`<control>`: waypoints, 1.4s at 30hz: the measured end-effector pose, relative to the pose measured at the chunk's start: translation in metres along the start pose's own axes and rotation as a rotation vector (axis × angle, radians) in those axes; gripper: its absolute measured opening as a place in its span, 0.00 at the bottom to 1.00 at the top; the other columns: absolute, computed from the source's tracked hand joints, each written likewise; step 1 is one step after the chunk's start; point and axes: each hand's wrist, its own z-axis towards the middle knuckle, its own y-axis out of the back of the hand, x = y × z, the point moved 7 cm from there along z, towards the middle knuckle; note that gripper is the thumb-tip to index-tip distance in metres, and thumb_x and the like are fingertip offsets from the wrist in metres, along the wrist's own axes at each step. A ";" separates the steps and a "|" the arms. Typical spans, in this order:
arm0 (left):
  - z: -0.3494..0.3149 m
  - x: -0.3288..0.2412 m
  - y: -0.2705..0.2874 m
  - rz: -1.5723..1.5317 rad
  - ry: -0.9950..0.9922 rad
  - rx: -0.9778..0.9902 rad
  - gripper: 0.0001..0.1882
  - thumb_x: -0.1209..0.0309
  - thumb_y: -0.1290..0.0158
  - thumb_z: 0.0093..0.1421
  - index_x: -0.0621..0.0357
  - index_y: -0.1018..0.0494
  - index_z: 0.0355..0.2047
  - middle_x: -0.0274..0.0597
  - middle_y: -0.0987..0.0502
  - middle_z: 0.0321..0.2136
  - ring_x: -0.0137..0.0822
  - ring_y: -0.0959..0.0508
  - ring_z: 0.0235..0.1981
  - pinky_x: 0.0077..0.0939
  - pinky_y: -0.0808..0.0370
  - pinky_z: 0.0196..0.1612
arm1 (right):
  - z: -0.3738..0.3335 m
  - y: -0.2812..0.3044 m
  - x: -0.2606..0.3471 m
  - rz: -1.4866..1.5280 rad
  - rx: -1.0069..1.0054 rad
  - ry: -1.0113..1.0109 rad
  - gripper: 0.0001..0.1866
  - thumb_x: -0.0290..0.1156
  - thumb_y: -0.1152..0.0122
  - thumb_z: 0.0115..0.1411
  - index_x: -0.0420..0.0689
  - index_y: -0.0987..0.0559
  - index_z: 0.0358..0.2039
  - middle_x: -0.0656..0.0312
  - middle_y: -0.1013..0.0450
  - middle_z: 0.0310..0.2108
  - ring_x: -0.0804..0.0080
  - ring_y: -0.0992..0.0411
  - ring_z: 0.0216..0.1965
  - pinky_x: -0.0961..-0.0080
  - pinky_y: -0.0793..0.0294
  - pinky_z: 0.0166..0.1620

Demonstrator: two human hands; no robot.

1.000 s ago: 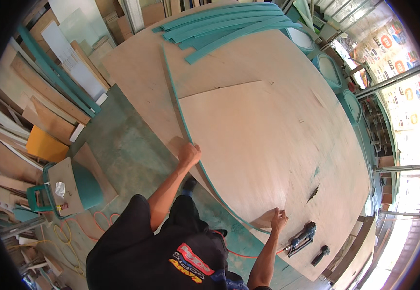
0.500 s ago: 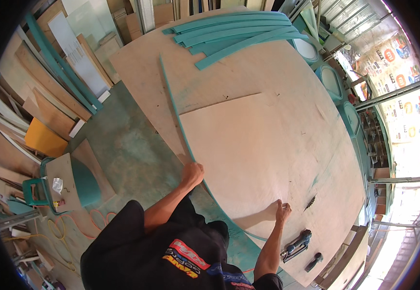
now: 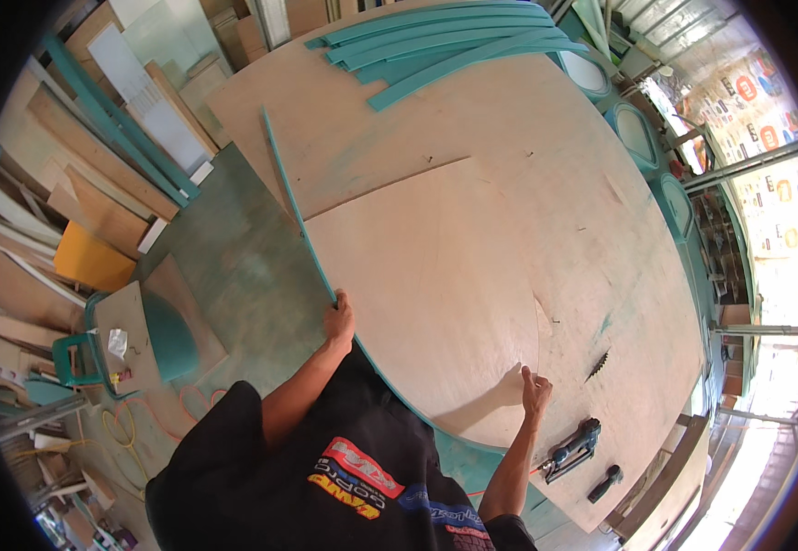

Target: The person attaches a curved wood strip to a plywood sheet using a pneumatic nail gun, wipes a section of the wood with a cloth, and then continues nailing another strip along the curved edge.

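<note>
A thin pale wooden panel [image 3: 417, 285] with a curved near edge lies on the large worktable. Along its left and near edges bends a narrow teal strip [image 3: 290, 188], whose far end sticks out past the panel's far corner. My left hand [image 3: 340, 320] is closed around the strip and panel edge on the left side. At the panel's right edge, my right hand [image 3: 535, 390] is closed with the thumb on top, pinching the board. To the right of that hand lie a dark stapler-like tool [image 3: 573, 450] and a smaller black-handled tool [image 3: 606, 484].
Several teal strips [image 3: 445, 41] are stacked at the worktable's [image 3: 619, 248] far end. A short dark notched piece [image 3: 598, 365] and small nails or staples are on the tabletop. Boards lean at left, near a teal chair [image 3: 78, 360]. Hoses [image 3: 122, 430] run over the floor.
The panel and its teal strip have slid left and toward me across the tabletop. My left hand has moved left with them, and the strip now lies over the table's left edge.
</note>
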 end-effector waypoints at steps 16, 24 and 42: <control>-0.084 0.125 0.003 -0.663 0.385 0.435 0.53 0.24 0.67 0.64 0.63 0.35 0.65 0.49 0.32 0.64 0.48 0.37 0.67 0.50 0.47 0.71 | -0.043 0.016 -0.012 0.092 0.098 -0.013 0.28 0.50 0.33 0.64 0.34 0.20 0.45 0.44 0.23 0.40 0.51 0.24 0.44 0.59 0.24 0.48; -0.012 0.035 0.027 -0.718 0.287 0.320 0.25 0.42 0.56 0.70 0.43 0.31 0.23 0.24 0.33 0.13 0.24 0.35 0.13 0.20 0.36 0.15 | -0.236 0.069 -0.167 0.596 -0.411 -0.754 0.24 0.52 0.39 0.68 0.38 0.22 0.35 0.61 0.28 0.28 0.65 0.29 0.32 0.57 0.26 0.41; 0.005 0.049 0.026 -0.681 0.356 1.024 0.18 0.54 0.56 0.72 0.48 0.22 0.50 0.36 0.19 0.40 0.40 0.20 0.43 0.46 0.21 0.51 | -0.321 -0.138 -0.002 1.994 0.035 -1.262 0.36 0.62 0.67 0.75 0.43 0.35 0.64 0.50 0.30 0.59 0.54 0.33 0.61 0.55 0.33 0.62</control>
